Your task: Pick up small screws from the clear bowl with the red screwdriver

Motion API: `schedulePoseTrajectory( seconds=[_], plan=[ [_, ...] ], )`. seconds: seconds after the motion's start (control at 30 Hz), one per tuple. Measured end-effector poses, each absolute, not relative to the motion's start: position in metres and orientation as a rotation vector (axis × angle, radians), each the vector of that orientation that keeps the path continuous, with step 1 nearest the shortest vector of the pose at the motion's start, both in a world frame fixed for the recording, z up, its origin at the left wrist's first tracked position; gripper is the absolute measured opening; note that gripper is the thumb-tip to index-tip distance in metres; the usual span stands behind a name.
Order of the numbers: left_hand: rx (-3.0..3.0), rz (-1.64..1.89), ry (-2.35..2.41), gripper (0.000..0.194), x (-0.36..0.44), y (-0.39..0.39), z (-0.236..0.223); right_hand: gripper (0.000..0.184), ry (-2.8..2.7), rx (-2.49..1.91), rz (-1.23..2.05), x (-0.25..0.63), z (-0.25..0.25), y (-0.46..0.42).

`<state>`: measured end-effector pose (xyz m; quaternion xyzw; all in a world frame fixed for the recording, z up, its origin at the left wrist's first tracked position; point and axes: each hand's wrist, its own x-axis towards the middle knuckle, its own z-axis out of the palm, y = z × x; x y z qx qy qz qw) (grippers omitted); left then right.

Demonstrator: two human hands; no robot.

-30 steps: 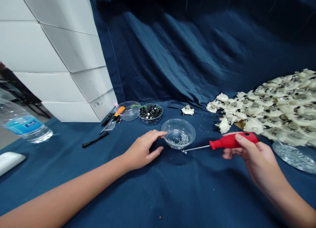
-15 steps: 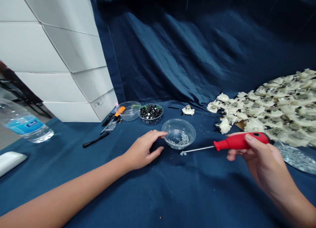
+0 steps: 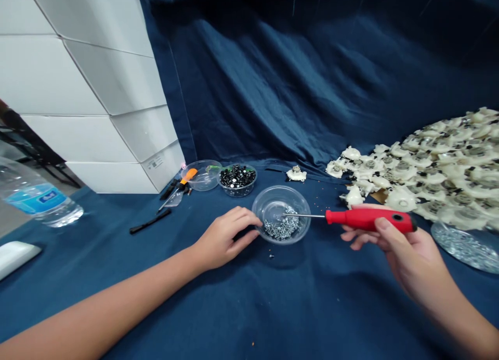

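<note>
My right hand (image 3: pixel 405 245) is closed around the red handle of a screwdriver (image 3: pixel 364 218). The metal shaft reaches leftward over the rim of a clear plastic bowl (image 3: pixel 268 197), and its tip is among small silver screws (image 3: pixel 284 228) inside. My left hand (image 3: pixel 226 238) grips the bowl's left rim between thumb and fingers. The bowl leans a little towards me, with a shadow below its front edge. One loose screw (image 3: pixel 272 256) lies on the blue cloth in front of the bowl.
Behind stands a tub of black screws (image 3: pixel 237 179), beside a clear lid (image 3: pixel 202 177) and an orange-handled screwdriver (image 3: pixel 189 176). Cream plastic parts (image 3: pixel 440 167) are heaped at right, above a bag of screws (image 3: pixel 468 248). White boxes (image 3: pixel 132 89) and a water bottle (image 3: pixel 42 196) stand left.
The screwdriver tip has moved from the cloth in front of the bowl up into the screws. The bowl has tipped towards me, and a loose screw now shows on the cloth.
</note>
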<state>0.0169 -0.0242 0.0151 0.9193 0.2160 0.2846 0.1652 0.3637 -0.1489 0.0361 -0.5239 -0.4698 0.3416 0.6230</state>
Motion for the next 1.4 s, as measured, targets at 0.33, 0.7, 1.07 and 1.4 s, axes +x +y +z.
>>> schedulePoseTrajectory(
  seconds=[0.33, 0.7, 1.07, 1.4],
  plan=[
    [2.652, 0.846, 0.566, 0.022, 0.016, -0.024, 0.015, 0.031, -1.126, -1.026, 1.010, 0.360, 0.033, -0.162],
    [2.660, 0.860, 0.540, 0.023, 0.017, -0.025, 0.016, 0.027, -1.224, -1.048, 1.017, 0.362, 0.024, -0.161],
    [2.717, 0.882, 0.479, 0.023, 0.015, -0.026, 0.016, 0.026, -1.376, -1.037, 0.618, 0.386, 0.017, -0.151],
    [2.795, 0.924, 0.418, 0.023, 0.016, -0.028, 0.015, 0.030, -1.575, -1.324, 0.169, 0.368, 0.025, -0.168]
  ],
)
